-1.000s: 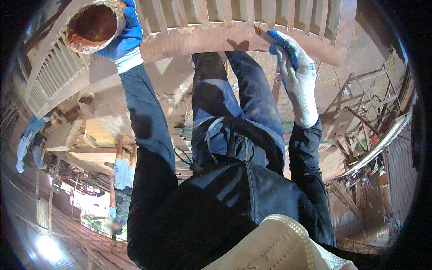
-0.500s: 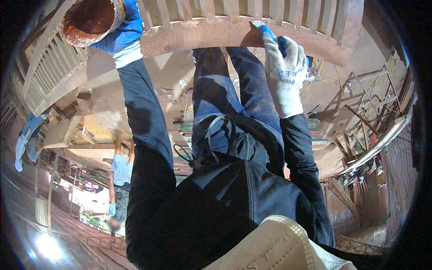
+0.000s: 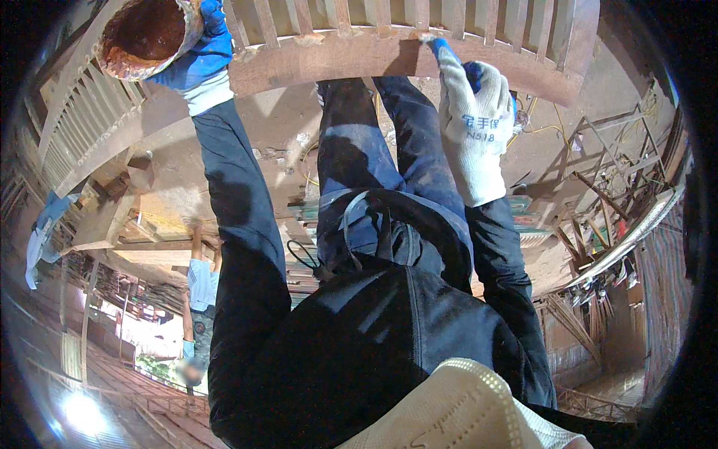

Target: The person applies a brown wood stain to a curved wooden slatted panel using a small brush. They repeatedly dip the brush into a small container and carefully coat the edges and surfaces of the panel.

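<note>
A round container with a crusted pale rim and reddish-brown paste inside is gripped by my left hand, which wears a blue-and-white work glove. In a matching glove, my right hand stretches its index finger to the curved wooden rail of a slatted piece. The other fingers of that hand are bent, and no tool shows in it. A pale smear covers the index fingertip, close to where a slat meets the rail. Patches of filler mark some of these joints.
Another slatted wooden piece stands at the left. Wooden boxes lie below it. Metal frames and scrap crowd the right side, with a yellow cable on the floor. A person stands farther off at lower left.
The container and my left hand have shifted slightly left. My right index finger remains at the rail, while the slatted piece has slid a little left in view.
</note>
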A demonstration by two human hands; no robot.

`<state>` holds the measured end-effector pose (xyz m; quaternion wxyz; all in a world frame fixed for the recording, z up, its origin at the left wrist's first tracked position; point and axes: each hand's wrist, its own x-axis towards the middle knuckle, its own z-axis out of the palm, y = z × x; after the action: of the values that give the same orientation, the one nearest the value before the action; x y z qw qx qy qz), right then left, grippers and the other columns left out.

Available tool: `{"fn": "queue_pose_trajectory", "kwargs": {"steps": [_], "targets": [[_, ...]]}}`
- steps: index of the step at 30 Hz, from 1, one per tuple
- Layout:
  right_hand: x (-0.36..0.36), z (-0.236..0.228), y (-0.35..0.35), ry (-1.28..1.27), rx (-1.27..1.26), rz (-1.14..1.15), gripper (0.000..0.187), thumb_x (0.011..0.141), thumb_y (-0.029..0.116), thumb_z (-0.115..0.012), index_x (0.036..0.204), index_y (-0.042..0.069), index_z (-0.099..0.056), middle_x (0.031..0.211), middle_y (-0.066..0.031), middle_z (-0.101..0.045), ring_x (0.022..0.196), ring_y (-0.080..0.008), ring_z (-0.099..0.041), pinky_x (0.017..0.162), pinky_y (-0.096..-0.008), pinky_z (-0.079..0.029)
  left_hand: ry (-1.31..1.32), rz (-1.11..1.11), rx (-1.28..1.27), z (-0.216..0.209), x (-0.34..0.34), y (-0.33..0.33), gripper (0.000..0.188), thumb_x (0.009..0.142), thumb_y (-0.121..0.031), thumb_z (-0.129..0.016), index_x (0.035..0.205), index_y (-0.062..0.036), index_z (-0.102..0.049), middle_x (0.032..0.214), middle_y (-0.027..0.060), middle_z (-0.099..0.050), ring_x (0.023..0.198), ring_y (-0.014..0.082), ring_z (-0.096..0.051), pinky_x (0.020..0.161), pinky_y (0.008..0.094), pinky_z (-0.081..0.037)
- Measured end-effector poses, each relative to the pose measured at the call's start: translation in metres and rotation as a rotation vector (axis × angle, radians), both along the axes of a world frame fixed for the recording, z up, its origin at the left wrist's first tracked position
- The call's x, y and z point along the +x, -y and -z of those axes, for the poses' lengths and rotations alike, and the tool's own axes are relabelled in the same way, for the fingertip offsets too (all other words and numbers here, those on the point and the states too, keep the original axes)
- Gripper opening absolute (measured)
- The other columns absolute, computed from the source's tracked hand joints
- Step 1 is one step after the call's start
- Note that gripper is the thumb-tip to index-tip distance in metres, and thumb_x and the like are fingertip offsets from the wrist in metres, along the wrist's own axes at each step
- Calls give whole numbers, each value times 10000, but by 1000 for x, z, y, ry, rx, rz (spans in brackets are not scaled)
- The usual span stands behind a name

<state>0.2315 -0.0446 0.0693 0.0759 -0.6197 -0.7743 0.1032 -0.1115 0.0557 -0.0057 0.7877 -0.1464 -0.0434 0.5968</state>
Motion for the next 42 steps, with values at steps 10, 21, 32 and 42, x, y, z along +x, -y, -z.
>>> {"fn": "queue_pose_trajectory", "kwargs": {"steps": [10,21,32,42], "targets": [[-1,0,0,1,-28,1,534,832,101,-641,1345,242,-598,1018,-88,-567,932,-281,-578,783,-420,-477,-4,-1,8,-1,0,1,907,609,-372,-795,1405,-70,-482,1378,168,-507,1304,414,-439,976,628,-491],[21,-4,13,-195,-110,147,483,850,44,-652,1299,221,-648,936,-106,-582,855,-288,-589,721,-398,-487,-38,21,-5,-6,4,-1,911,596,-368,-797,1398,-73,-480,1374,167,-505,1305,408,-437,972,627,-494],[5,-12,0,-936,-557,619,399,1034,217,-529,1375,15,-571,898,21,-620,660,-43,-449,584,-170,-380,-14,-173,-213,13,-21,27,714,777,-526,-667,1348,-113,-555,1361,139,-567,1264,357,-523,1024,595,-466],[-13,-40,-22,-1623,-1225,1096,328,1012,438,-571,842,159,-595,557,48,-460,416,-83,-370,344,-230,-300,-158,-269,-83,34,9,13,819,838,-729,-593,1431,-169,-517,1457,104,-531,1322,361,-512,1067,669,-392]]}}
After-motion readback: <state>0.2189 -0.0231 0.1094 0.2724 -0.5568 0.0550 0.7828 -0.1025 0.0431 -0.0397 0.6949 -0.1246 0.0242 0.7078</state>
